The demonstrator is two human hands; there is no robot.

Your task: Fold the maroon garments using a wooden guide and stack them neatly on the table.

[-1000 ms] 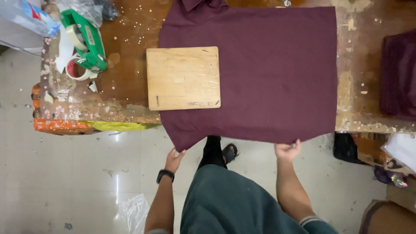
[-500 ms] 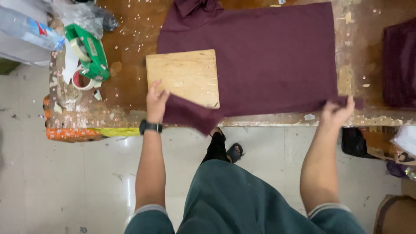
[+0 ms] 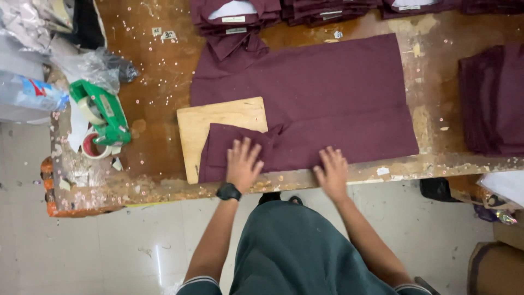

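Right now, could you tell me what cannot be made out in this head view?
- Wooden board: its right part is hidden under the maroon shirt.
- Folded shirts behind: cut off by the top edge.
- Right-hand pile: cut off by the right edge.

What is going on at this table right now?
A person stands at a worn wooden table, both hands pressed flat on a maroon shirt spread across it. The left hand rests on the hem, which lies folded up over a wooden board. The right hand presses the fabric near the table's edge. Folded maroon shirts are stacked along the far side, and a green tape dispenser sits to the left.
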